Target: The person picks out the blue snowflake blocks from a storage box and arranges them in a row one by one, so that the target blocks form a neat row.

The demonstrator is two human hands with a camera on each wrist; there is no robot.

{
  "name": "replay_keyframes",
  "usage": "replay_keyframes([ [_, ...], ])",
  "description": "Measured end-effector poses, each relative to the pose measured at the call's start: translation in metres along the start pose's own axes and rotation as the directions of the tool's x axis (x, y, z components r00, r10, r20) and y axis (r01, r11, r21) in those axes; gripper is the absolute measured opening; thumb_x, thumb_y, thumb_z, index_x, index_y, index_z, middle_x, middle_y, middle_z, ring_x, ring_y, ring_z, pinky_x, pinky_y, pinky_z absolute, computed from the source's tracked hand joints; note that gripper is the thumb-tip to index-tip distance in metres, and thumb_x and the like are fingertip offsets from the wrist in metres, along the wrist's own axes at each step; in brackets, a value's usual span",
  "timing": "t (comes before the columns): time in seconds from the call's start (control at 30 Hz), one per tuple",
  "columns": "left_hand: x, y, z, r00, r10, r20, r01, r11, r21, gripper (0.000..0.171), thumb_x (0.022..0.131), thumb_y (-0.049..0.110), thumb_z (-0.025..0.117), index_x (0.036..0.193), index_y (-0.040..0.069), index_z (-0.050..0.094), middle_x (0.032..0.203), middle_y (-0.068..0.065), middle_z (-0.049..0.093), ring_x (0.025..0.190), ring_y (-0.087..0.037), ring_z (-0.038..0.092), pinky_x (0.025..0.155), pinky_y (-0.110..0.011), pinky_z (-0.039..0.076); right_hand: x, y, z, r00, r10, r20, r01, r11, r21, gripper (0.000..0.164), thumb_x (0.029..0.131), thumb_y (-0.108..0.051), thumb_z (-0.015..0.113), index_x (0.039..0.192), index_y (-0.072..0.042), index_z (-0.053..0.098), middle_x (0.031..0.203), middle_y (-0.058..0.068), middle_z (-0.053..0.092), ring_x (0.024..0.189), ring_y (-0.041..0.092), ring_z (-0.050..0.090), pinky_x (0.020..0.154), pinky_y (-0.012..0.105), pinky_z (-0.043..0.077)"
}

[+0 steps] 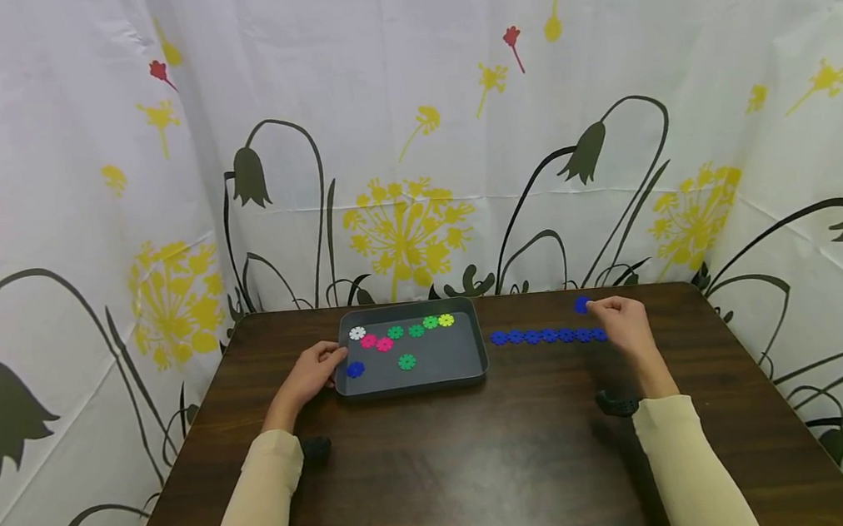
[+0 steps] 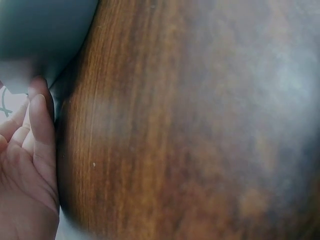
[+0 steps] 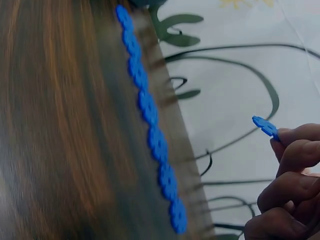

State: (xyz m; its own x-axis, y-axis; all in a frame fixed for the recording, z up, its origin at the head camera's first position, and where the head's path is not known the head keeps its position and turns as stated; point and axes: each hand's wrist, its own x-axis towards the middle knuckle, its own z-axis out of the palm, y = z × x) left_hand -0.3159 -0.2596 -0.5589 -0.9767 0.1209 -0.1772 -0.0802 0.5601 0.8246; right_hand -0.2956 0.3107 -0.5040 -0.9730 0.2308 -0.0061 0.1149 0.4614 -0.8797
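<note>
My right hand pinches a blue notched disc between thumb and fingertips, held above the table; the right wrist view shows this blue disc jutting from the fingertips. Below it lies a row of several linked blue discs, one long chain in the right wrist view. My left hand grips the left rim of a grey tray, thumb and finger at the tray's edge in the left wrist view. Loose discs lie in the tray: white, pink, green, yellow and blue.
Everything stands on a dark brown wooden table. Behind its far edge hangs a white curtain printed with flowers. Dark bands show at both wrists.
</note>
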Motion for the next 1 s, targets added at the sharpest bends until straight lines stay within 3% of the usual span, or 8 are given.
replay_keyframes([
  [0.13, 0.0, 0.0, 0.001, 1.0, 0.008, -0.01, -0.008, 1.0, -0.006, 0.058, 0.113, 0.04, 0.055, 0.151, -0.005, 0.051, 0.129, -0.024, 0.068, 0.09, -0.018, 0.063, 0.078, -0.028, 0.057, 0.0, 0.01, -0.009, 0.998, 0.058, 0.002, -0.058, 0.998, -0.001, 0.053, 0.109, -0.04, 0.06, 0.13, 0.007, 0.07, 0.134, 0.019, 0.065, 0.107, 0.02, 0.057, 0.083, 0.031, 0.048],
  [0.43, 0.001, -0.001, 0.001, 1.0, 0.003, -0.014, -0.003, 1.0, -0.006, 0.057, 0.113, 0.039, 0.055, 0.15, -0.004, 0.051, 0.125, -0.022, 0.069, 0.09, -0.018, 0.063, 0.078, -0.029, 0.057, 0.002, 0.037, -0.029, 0.989, 0.148, -0.007, -0.148, 0.989, 0.002, 0.056, 0.11, -0.036, 0.057, 0.136, 0.012, 0.066, 0.144, 0.028, 0.059, 0.124, 0.033, 0.053, 0.1, 0.047, 0.046],
  [0.5, 0.0, -0.001, 0.001, 1.0, 0.003, -0.012, -0.003, 1.0, -0.004, 0.058, 0.113, 0.04, 0.055, 0.15, -0.004, 0.051, 0.126, -0.022, 0.069, 0.091, -0.019, 0.063, 0.078, -0.029, 0.057, 0.003, 0.043, -0.032, 0.985, 0.172, -0.007, -0.172, 0.985, 0.017, 0.055, 0.11, -0.034, 0.058, 0.137, 0.013, 0.065, 0.144, 0.028, 0.059, 0.125, 0.033, 0.052, 0.1, 0.046, 0.045],
  [0.6, 0.0, -0.001, 0.001, 1.0, 0.002, -0.011, -0.002, 1.0, -0.002, 0.059, 0.113, 0.041, 0.055, 0.15, -0.003, 0.052, 0.126, -0.022, 0.069, 0.092, -0.019, 0.064, 0.079, -0.03, 0.058, 0.006, 0.052, -0.035, 0.979, 0.204, -0.017, -0.204, 0.979, 0.028, 0.05, 0.108, -0.031, 0.061, 0.129, 0.013, 0.07, 0.124, 0.019, 0.067, 0.114, 0.026, 0.053, 0.092, 0.039, 0.045],
  [0.67, 0.0, -0.001, 0.0, 1.0, 0.003, -0.011, -0.003, 1.0, -0.001, 0.059, 0.113, 0.042, 0.055, 0.15, -0.003, 0.052, 0.125, -0.021, 0.069, 0.092, -0.019, 0.064, 0.08, -0.03, 0.058, 0.008, 0.058, -0.037, 0.975, 0.221, -0.022, -0.22, 0.975, 0.033, 0.041, 0.107, -0.03, 0.064, 0.111, 0.009, 0.077, 0.102, 0.008, 0.068, 0.098, 0.021, 0.055, 0.082, 0.034, 0.045],
  [0.77, 0.0, -0.001, 0.0, 1.0, 0.001, -0.015, -0.001, 1.0, -0.004, 0.059, 0.112, 0.043, 0.055, 0.15, -0.003, 0.053, 0.123, -0.021, 0.069, 0.091, -0.019, 0.064, 0.08, -0.03, 0.058, 0.011, 0.064, -0.039, 0.971, 0.239, 0.003, -0.239, 0.97, 0.052, 0.036, 0.105, -0.028, 0.066, 0.084, -0.001, 0.076, 0.075, -0.005, 0.059, 0.074, 0.014, 0.051, 0.067, 0.031, 0.044],
  [0.83, 0.0, -0.001, 0.0, 1.0, 0.001, -0.016, -0.001, 1.0, -0.007, 0.059, 0.112, 0.043, 0.055, 0.15, -0.003, 0.052, 0.123, -0.021, 0.069, 0.091, -0.019, 0.064, 0.08, -0.03, 0.058, 0.012, 0.069, -0.04, 0.967, 0.254, 0.025, -0.255, 0.964, 0.077, 0.036, 0.105, -0.027, 0.066, 0.076, -0.007, 0.073, 0.067, -0.007, 0.057, 0.063, 0.011, 0.048, 0.06, 0.03, 0.043],
  [1.0, -0.001, -0.001, 0.0, 1.0, 0.002, -0.014, -0.003, 1.0, -0.011, 0.06, 0.112, 0.042, 0.055, 0.15, -0.004, 0.051, 0.124, -0.021, 0.069, 0.09, -0.018, 0.064, 0.079, -0.029, 0.058, 0.015, 0.077, -0.041, 0.954, 0.294, 0.052, -0.298, 0.949, 0.106, 0.033, 0.106, -0.028, 0.066, 0.079, -0.01, 0.074, 0.064, -0.009, 0.057, 0.061, 0.009, 0.049, 0.058, 0.027, 0.042],
])
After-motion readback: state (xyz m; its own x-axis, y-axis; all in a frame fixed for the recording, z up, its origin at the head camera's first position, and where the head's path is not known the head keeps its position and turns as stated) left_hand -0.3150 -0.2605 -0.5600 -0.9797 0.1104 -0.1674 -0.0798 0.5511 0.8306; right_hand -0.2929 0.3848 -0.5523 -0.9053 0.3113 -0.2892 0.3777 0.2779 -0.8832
